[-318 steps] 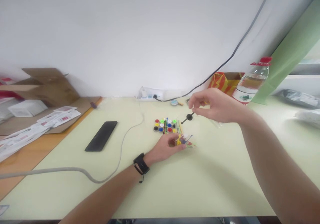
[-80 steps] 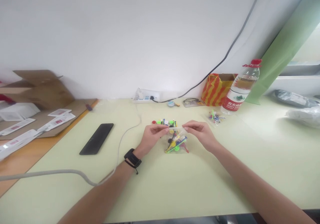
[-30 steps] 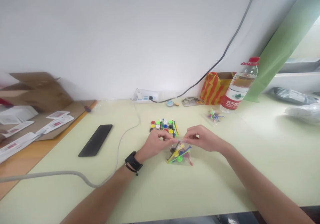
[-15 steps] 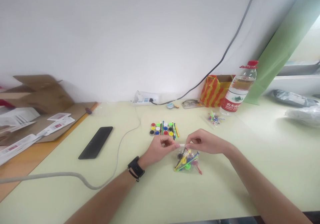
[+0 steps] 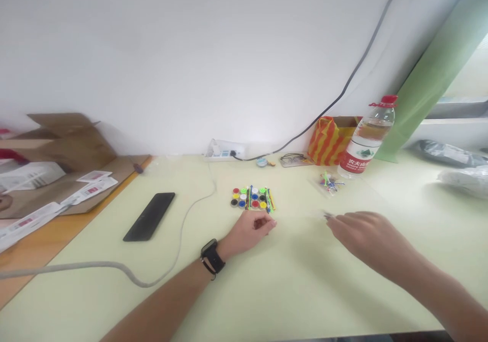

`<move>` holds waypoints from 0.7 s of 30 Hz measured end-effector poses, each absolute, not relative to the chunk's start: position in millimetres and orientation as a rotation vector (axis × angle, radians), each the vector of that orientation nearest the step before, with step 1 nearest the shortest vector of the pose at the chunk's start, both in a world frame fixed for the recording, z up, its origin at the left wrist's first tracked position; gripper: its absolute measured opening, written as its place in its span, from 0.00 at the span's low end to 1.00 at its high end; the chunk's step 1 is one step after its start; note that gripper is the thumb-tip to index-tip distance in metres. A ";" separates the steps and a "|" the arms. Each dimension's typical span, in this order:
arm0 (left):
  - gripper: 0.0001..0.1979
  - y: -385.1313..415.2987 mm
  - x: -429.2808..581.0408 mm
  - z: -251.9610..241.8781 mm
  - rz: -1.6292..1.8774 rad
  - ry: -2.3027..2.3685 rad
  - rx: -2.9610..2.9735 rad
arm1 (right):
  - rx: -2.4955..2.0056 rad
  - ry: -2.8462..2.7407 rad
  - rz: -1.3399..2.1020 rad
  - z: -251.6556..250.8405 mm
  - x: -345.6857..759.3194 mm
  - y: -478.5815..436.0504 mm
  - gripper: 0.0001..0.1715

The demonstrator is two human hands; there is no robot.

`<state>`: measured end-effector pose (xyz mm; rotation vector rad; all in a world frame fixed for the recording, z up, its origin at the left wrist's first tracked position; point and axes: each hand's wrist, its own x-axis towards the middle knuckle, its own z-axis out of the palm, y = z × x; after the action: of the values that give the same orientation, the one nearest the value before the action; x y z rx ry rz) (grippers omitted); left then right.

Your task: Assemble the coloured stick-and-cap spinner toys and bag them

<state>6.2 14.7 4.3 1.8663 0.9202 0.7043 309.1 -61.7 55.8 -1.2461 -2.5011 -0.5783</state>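
Left hand (image 5: 249, 228): rests on the table (image 5: 305, 291), knuckles up, fingers curled loosely inward; a small dark spot shows inside the curl, too blurred to tell whether anything is held
Left wrist: wears a black watch (image 5: 212, 256)
Right hand (image 5: 366, 238): stretched low over the table, palm down, fingers close together and pointing away towards the wall; it is smeared by motion, so I cannot tell whether the grip is closed on anything
Blurred bit (image 5: 326, 214): a small thing right at the right fingertips, touching or nearly touching them; what it is cannot be made out
Coloured pieces (image 5: 251, 198): a tidy block of round caps in red, green, white, yellow, blue and black with thin sticks laid among them, flat on the table just beyond the left hand, not touched
Clear bag (image 5: 330, 183): small, with coloured bits inside, lying on the table beyond the right hand, near the foot of the water bottle (image 5: 366, 146)
Gap between hands: they are well apart, bare table between them
Phone (image 5: 149, 223): black, flat on the table, to the left of the left arm
Grey cable (image 5: 114, 268): curves across the table between phone and left forearm, up to the power strip (image 5: 224, 150) by the wall
Striped bag (image 5: 328, 141): orange and yellow, against the wall beside the bottle
Far left: cardboard (image 5: 68, 138) and white paper packets (image 5: 87, 187)
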 end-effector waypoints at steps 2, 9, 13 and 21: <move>0.16 14.3 5.9 4.4 0.702 0.926 1.882 | -1.211 -2.601 -0.658 32.4 319.1 -67.3 0.14; 0.15 13.9 4.9 5.6 0.673 0.928 1.923 | -1.454 -2.472 -0.770 -28.5 371.8 -46.3 0.14; 0.15 14.1 4.8 6.4 0.660 0.928 1.923 | -1.626 -2.335 -0.600 -33.9 384.5 -22.6 0.20; 0.15 14.3 4.9 7.5 0.673 0.925 1.931 | -2.097 -2.259 -0.309 -16.8 363.8 16.1 0.16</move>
<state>4.9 14.3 7.5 1.9307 0.9253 0.6733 363.8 16.1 -16.8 -2.0967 -2.2586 -0.3089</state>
